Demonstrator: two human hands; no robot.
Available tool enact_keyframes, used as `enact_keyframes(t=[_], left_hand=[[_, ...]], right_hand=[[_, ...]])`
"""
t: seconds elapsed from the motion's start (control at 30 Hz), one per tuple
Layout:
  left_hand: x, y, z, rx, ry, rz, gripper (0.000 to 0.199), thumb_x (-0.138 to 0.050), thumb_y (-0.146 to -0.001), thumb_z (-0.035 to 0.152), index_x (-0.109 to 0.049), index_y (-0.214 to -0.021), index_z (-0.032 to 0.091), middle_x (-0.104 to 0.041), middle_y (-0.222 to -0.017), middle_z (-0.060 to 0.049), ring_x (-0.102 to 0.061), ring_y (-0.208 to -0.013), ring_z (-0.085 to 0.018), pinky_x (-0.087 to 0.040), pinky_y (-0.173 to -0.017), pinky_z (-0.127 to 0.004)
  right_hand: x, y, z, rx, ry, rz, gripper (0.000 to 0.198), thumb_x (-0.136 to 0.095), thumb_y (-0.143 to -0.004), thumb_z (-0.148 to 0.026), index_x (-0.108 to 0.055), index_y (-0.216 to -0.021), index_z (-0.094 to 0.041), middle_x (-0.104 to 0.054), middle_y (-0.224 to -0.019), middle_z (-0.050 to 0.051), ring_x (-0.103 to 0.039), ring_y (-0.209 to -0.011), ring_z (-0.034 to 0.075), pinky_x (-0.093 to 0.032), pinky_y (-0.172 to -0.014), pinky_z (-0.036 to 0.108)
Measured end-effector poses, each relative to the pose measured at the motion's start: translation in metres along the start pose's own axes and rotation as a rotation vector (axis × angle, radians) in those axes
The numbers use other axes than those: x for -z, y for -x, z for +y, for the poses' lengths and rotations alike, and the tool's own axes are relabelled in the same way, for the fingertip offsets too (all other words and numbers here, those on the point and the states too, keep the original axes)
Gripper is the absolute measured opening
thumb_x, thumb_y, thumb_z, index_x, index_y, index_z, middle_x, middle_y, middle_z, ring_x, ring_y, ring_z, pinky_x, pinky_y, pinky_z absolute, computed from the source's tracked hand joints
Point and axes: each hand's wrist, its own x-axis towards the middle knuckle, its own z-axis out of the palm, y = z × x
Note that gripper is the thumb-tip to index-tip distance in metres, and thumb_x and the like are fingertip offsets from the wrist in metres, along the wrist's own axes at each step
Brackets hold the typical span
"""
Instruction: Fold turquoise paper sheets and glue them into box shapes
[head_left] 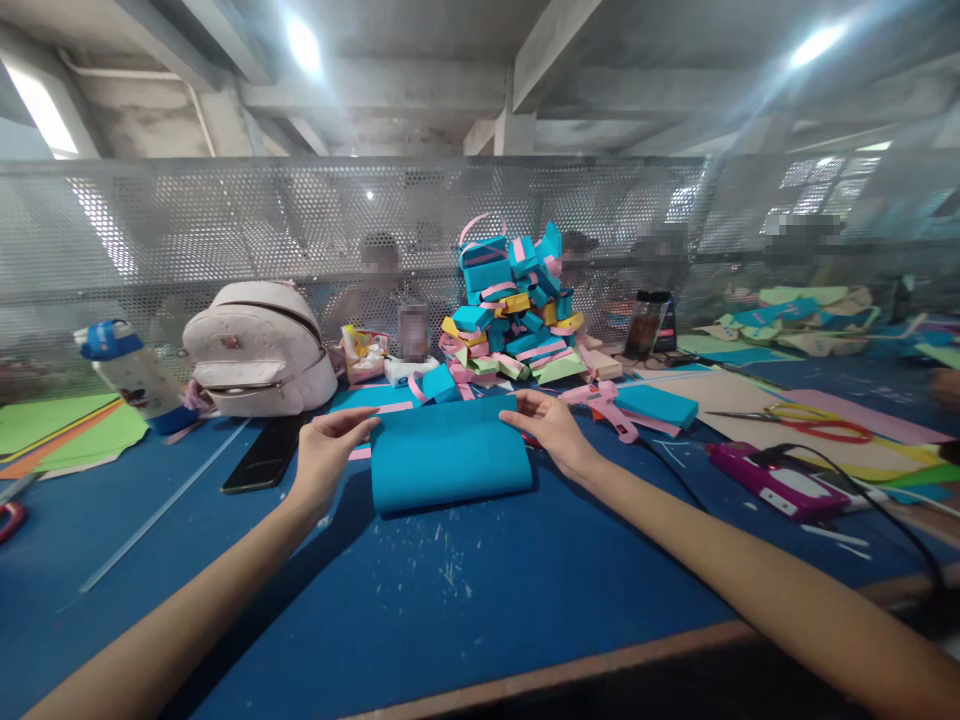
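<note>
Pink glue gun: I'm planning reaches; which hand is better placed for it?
Probably the right hand: it is nearer the glue gun; the left hand is across the blue sheet. Both pinch it, so the right would release first.

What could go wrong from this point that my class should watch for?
1. The blue sheet is curled over between the left hand and right hand, so an uneven pull might crease it.
2. The pink glue gun lies close to the right hand; if hot, which I can't tell, it could burn.
3. The heap of folded pieces beyond the sheet looks loosely stacked and might topple if knocked.
</note>
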Motion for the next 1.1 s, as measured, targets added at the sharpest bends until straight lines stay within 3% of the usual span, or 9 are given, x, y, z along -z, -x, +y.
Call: enact_keyframes(t=[0.4,0.77,1.1], left_hand=[[-0.0007,0.0010,0.0027,-0.040,-0.025,0.001,0.029,-0.083,-0.062,0.040,-0.079,-0.082,0.019,-0.076,-0.080,-0.007,-0.069,-0.074,-0.021,-0.054,-0.068,-0.028],[-0.0012,0.0018,0.0038,-0.056,-0.027,-0.021,0.027,-0.083,-0.064,0.038,-0.079,-0.083,0.020,-0.077,-0.081,-0.006,-0.069,-0.075,-0.020,-0.053,-0.070,-0.028],[-0.0015,0.0017,0.0041,-0.046,-0.019,-0.017,0.030,-0.083,-0.063,0.040,-0.079,-0.085,0.019,-0.077,-0.082,-0.007,-0.069,-0.075,-0.021,-0.054,-0.069,-0.029]], right_hand=[[-0.0017,0.0018,-0.0039,-0.003,-0.005,0.034,0.034,-0.082,-0.063,-0.042,-0.063,-0.080,-0.019,-0.060,-0.076,0.001,-0.055,-0.072,0.016,-0.044,-0.066,0.029],[-0.0027,0.0015,-0.0067,0.008,-0.021,0.066,0.037,-0.082,-0.062,-0.043,-0.070,-0.089,-0.021,-0.065,-0.086,0.004,-0.059,-0.078,0.018,-0.047,-0.067,0.029],[-0.0020,0.0008,-0.0094,0.013,0.008,0.074,0.037,-0.083,-0.060,-0.042,-0.070,-0.087,-0.021,-0.059,-0.077,0.001,-0.055,-0.073,0.016,-0.046,-0.067,0.029]])
